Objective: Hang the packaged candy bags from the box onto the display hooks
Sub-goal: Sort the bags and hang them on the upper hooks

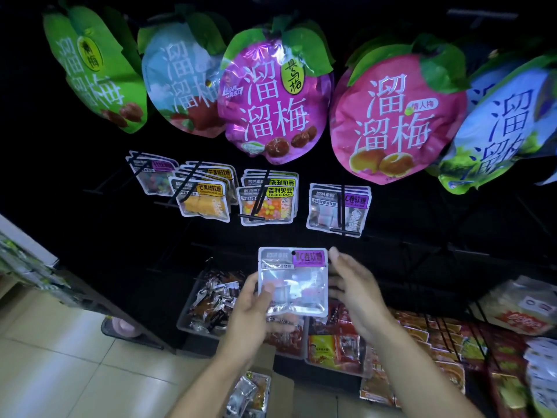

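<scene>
My left hand (256, 309) grips a clear candy bag with a purple label (294, 280) by its lower left corner, thumb on the front, holding it upright in front of the dark rack. My right hand (354, 285) is beside the bag's right edge with fingers straight, and I cannot tell whether they touch it. Above and to the right, matching purple-label bags (337, 206) hang on a black display hook (343, 229). An open cardboard box (280, 384) with more bags (250, 393) sits low, under my left forearm.
Other hooks to the left carry jelly-bean bags (266, 203), mango candy bags (205, 196) and a further set (152, 173). Large plum bags (271, 95) hang in the top row. Bins of wrapped snacks (211, 300) sit below. Tiled floor (60, 357) lies at left.
</scene>
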{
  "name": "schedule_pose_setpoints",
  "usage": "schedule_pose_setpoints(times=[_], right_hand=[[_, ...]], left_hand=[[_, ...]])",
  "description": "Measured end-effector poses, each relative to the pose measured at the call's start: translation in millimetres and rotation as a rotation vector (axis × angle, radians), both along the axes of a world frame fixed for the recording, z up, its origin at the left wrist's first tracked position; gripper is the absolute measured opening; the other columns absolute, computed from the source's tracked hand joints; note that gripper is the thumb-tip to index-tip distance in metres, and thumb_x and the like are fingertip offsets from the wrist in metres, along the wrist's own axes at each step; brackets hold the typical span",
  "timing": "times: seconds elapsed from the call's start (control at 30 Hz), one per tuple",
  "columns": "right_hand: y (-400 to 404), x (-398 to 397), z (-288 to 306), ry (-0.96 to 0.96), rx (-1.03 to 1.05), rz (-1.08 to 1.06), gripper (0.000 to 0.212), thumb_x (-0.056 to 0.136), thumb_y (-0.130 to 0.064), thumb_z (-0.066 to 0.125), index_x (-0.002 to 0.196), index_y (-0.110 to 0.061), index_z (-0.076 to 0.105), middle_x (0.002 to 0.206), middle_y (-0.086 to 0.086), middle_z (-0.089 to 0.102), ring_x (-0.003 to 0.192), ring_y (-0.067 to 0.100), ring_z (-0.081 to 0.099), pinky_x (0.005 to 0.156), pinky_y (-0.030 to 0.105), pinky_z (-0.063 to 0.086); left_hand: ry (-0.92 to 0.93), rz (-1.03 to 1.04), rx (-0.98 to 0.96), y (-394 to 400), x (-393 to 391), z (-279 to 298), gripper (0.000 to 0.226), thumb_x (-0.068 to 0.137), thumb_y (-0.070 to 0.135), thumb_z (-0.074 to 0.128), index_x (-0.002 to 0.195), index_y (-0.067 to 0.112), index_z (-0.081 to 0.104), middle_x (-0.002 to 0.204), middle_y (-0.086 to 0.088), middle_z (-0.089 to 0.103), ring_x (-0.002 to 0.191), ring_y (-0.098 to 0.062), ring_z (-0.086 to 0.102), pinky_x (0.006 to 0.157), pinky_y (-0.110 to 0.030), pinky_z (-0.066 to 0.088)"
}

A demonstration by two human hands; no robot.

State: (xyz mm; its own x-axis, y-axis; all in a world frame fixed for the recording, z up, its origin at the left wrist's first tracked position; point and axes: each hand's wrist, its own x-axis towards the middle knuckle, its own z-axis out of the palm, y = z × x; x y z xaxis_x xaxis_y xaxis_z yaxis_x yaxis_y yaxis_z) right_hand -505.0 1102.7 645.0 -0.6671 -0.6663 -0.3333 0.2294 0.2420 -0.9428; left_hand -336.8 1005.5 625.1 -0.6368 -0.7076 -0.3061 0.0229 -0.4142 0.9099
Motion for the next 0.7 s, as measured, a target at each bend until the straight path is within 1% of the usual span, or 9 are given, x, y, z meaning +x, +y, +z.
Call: schedule_pose_setpoints(times=[0.07, 0.13, 0.2, 0.27, 0.37, 0.47, 0.53, 0.6, 0.7], right_hand=[[7, 8, 6, 0.093, -0.036, 0.011, 0.026, 0.093, -0.042, 0.068, 0.108, -0.021, 0.073, 0.104, 0.001, 0.078, 0.105, 0.017, 0.073, 0.097, 0.034, 0.053], [10, 3, 13, 0.14, -0.079, -0.107, 0.013, 0.092, -0.028, 0.073, 0.101, -0.019, 0.074, 0.096, 0.006, 0.078, 0.098, 0.019, 0.074, 0.095, 0.033, 0.054], [12, -8, 20, 0.153, -0.118, -0.186, 0.008, 0.091, -0.022, 0.075, 0.098, -0.017, 0.074, 0.094, 0.009, 0.078, 0.093, 0.018, 0.074, 0.093, 0.035, 0.055], [13, -18, 23, 0.171, -0.152, -0.234, 0.008, 0.091, -0.02, 0.076, 0.097, -0.016, 0.073, 0.092, 0.008, 0.078, 0.089, 0.017, 0.074, 0.091, 0.036, 0.056], [11, -28, 24, 0.185, -0.166, -0.291, 0.008, 0.092, -0.019, 0.076, 0.097, -0.015, 0.071, 0.086, 0.001, 0.078, 0.083, 0.017, 0.07, 0.084, 0.03, 0.054], [7, -33, 22, 0.169, -0.164, -0.321, 0.007, 0.092, -0.021, 0.076, 0.096, -0.016, 0.071, 0.082, 0.003, 0.074, 0.08, 0.022, 0.056, 0.071, 0.031, 0.047], [5, -34, 20, 0.164, -0.172, -0.335, 0.008, 0.092, -0.021, 0.076, 0.096, -0.017, 0.072, 0.081, 0.002, 0.075, 0.08, 0.022, 0.056, 0.068, 0.03, 0.046], [5, -36, 17, 0.181, -0.171, -0.341, 0.007, 0.092, -0.022, 0.077, 0.096, -0.018, 0.072, 0.081, -0.001, 0.077, 0.078, 0.02, 0.06, 0.07, 0.026, 0.049], [1, -43, 13, 0.224, -0.142, -0.353, 0.008, 0.092, -0.024, 0.077, 0.097, -0.02, 0.072, 0.081, -0.003, 0.078, 0.078, 0.011, 0.069, 0.079, 0.025, 0.052]], left_hand=[[0.024, -0.038, -0.019, 2, -9, 2, 0.023, 0.107, 0.024, 0.047, 0.128, 0.022, 0.057, 0.11, 0.01, 0.077, 0.072, -0.036, 0.075, 0.066, -0.038, 0.065], [0.061, -0.112, -0.027, 3, -20, 5, 0.024, 0.108, 0.024, 0.047, 0.129, 0.023, 0.058, 0.12, 0.0, 0.075, 0.08, -0.041, 0.076, 0.072, -0.042, 0.065], [0.075, -0.19, -0.042, 3, -33, 11, 0.026, 0.108, 0.023, 0.048, 0.132, 0.023, 0.056, 0.124, -0.001, 0.074, 0.088, -0.042, 0.076, 0.074, -0.042, 0.065], [0.059, -0.201, -0.049, 3, -47, 15, 0.027, 0.107, 0.021, 0.051, 0.133, 0.023, 0.055, 0.122, 0.002, 0.075, 0.093, -0.038, 0.077, 0.077, -0.045, 0.066], [0.013, -0.115, -0.08, 2, -62, 14, 0.027, 0.104, 0.019, 0.057, 0.131, 0.023, 0.057, 0.119, -0.004, 0.072, 0.092, -0.03, 0.078, 0.077, -0.046, 0.066], [-0.032, -0.094, -0.125, -1, -71, 10, 0.024, 0.103, 0.021, 0.061, 0.127, 0.019, 0.06, 0.12, -0.007, 0.07, 0.087, -0.028, 0.079, 0.073, -0.04, 0.066], [-0.047, -0.083, -0.144, -4, -74, 9, 0.025, 0.102, 0.021, 0.062, 0.126, 0.016, 0.061, 0.12, -0.007, 0.071, 0.085, -0.028, 0.079, 0.07, -0.038, 0.066], [-0.054, -0.07, -0.16, -5, -78, 7, 0.026, 0.102, 0.021, 0.063, 0.127, 0.014, 0.062, 0.119, -0.005, 0.072, 0.085, -0.024, 0.079, 0.069, -0.036, 0.066], [-0.069, -0.079, -0.178, -6, -84, 5, 0.029, 0.101, 0.023, 0.064, 0.129, 0.015, 0.06, 0.12, -0.001, 0.071, 0.089, -0.014, 0.077, 0.072, -0.035, 0.066]])
